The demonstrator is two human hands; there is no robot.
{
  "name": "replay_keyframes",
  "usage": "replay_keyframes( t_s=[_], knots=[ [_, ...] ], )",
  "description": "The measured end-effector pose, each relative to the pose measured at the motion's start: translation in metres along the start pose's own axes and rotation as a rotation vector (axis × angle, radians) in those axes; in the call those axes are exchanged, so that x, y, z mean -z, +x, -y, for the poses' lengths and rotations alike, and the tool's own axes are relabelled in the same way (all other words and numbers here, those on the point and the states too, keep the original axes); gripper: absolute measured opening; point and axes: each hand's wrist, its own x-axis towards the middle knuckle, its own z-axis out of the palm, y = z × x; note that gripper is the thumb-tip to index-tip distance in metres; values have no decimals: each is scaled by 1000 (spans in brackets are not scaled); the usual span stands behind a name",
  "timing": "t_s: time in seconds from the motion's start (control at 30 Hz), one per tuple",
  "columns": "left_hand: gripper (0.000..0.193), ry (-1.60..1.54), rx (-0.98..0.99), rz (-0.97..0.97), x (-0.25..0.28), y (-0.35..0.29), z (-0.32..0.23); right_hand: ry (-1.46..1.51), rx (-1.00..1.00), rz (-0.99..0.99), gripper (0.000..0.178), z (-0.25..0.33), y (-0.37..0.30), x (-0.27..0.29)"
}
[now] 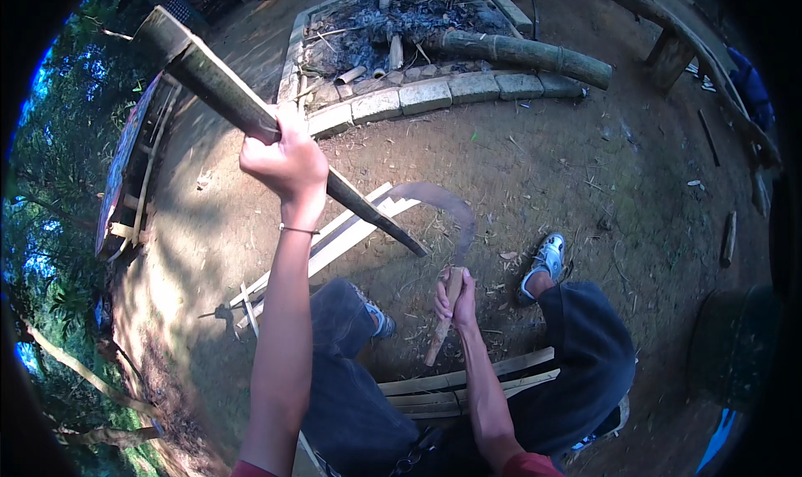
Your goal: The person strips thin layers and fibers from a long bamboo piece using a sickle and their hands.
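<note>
My left hand point(288, 161) is wrapped round a long split bamboo piece point(219, 88), raised and slanting from the upper left down toward the middle. Its thin lower end reaches near the curved blade of a sickle point(451, 205). In my right hand point(456, 300) is the sickle's wooden handle, fingers closed about it, with the blade arching up and to the left. Pale split bamboo strips point(338, 241) lie on the ground beyond my left knee. More bamboo slats point(468, 381) are under me, between my legs.
A stone-edged fire pit point(426, 95) with ash and a thick bamboo pole point(526, 49) lies ahead. To the left stands a low bench point(138, 172); a wooden bench-like rail point(668, 55) runs at the right. A dark round container point(735, 343) sits at my lower right.
</note>
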Motion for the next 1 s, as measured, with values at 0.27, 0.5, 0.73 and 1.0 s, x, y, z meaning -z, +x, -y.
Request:
replay_keyframes(
  t_s=[0.27, 0.5, 0.73, 1.0],
  knots=[
    [25, -101, 63, -95, 56, -8, 19, -495, 409, -181, 22, 46, -6, -20],
    [26, -108, 81, -90, 64, -19, 18, -1420, 1002, -215, 22, 84, -10, -51],
    [24, -135, 84, -70, 62, -16, 18, -1389, 905, -335, 19, 67, -4, -63],
    [29, -97, 20, -54, 44, -6, 16, -1086, 346, -420, 17, -1, -1, -73]
  ],
)
